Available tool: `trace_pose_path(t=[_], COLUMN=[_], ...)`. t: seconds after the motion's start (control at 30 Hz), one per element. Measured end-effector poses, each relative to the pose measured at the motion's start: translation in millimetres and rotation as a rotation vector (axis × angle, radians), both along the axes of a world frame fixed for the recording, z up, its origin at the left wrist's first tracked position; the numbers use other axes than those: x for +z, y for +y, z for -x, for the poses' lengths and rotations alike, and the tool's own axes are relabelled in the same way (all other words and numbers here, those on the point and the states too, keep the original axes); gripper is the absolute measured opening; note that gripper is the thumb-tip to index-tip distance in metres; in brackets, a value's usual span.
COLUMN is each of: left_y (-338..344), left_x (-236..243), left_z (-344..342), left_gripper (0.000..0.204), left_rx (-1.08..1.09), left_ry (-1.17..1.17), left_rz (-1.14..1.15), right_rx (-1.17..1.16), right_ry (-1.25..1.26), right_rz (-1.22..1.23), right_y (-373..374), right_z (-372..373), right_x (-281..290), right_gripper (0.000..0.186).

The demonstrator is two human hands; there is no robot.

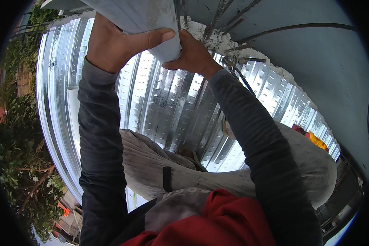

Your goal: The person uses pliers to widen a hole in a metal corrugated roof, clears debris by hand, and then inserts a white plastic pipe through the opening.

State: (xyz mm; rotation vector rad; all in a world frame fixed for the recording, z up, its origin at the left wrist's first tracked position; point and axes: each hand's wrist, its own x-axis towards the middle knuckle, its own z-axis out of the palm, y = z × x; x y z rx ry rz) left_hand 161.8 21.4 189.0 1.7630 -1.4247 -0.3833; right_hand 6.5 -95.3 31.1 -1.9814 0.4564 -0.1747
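Between my hands, at the top of the head view, is a pale grey, pipe-like piece [153, 18] with a smooth rounded lower end; its far part runs out of the picture. My left hand [117, 45] wraps its left side, the thumb lying across the front. On the opposite side, my right hand [194, 55] grips near the lower end, with its thumb tucked under the rim. The piece is held above ribbed, shiny metal decking [151, 98]. Most of the fingers are hidden behind it.
Rusty rebar rods [299, 26] jut from broken concrete [223, 43] beside a grey wall [324, 61]. A white tube [74, 110] lies by my left forearm. A yellow and red object [315, 141] rests beyond my right knee. Past the decking's left edge are trees [20, 164].
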Motion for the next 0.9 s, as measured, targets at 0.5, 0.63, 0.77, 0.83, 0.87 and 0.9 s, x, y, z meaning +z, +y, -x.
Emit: trace_pose_path(t=[0.5,0.63,0.77,0.83,0.87,0.9], left_y=[23,26,56,55,48,50], left_x=[-65,-75,-60,-60,-60,-61], left_z=[117,149,164,158,152,148], left_gripper=[0.082,0.078,0.080,0.081,0.079,0.076], left_rx=[0.157,0.157,0.214,0.464,0.652,0.855], left_ry=[0.257,0.232,0.325,0.705,1.021,1.338], left_rz=[0.367,0.372,0.118,0.034,0.007,-0.024], right_rx=[-0.019,0.123,0.384,0.364,0.345,0.344], right_ry=[0.303,0.388,0.476,0.458,0.464,0.458], right_rz=[-0.347,0.093,0.378,0.372,0.332,0.323], right_y=[-48,13,29,33,30,30], right_z=[111,121,127,122,120,121], right_x=[290,312,309,311,311,310], right_gripper=[0.093,0.140,0.107,0.079,0.072,0.073])
